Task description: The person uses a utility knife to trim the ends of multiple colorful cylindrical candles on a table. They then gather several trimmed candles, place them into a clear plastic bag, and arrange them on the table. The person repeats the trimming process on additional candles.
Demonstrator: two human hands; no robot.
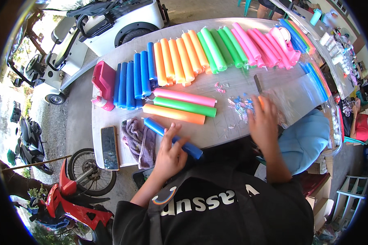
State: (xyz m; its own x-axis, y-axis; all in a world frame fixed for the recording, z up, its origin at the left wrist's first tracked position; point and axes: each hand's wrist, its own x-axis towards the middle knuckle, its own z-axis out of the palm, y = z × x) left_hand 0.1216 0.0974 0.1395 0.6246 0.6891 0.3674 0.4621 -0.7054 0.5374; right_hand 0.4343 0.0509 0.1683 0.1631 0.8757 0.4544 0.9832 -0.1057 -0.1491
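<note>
A blue candle [192, 150] lies slanted at the table's front edge, and the fingers of my left hand [170, 153] are closed loosely over its middle. Beyond it, a pink candle [186, 97], a green candle [186, 106] and an orange candle [173, 114] lie side by side. My right hand [264, 124] is over the tabletop to the right, its fingers around the orange handle of a small knife [258, 84] with a dark blade pointing away. Just left of those fingers is a pile of coloured wax shavings [241, 107].
Rows of blue, orange, green and pink candles [178, 61] line the table's far side. A pink holder [104, 77], a phone [109, 147] and a purple cloth [139, 141] are at left. Clear plastic bags [294, 98] lie right, beside a blue cushion [304, 141]. A red motorcycle [69, 192] stands near.
</note>
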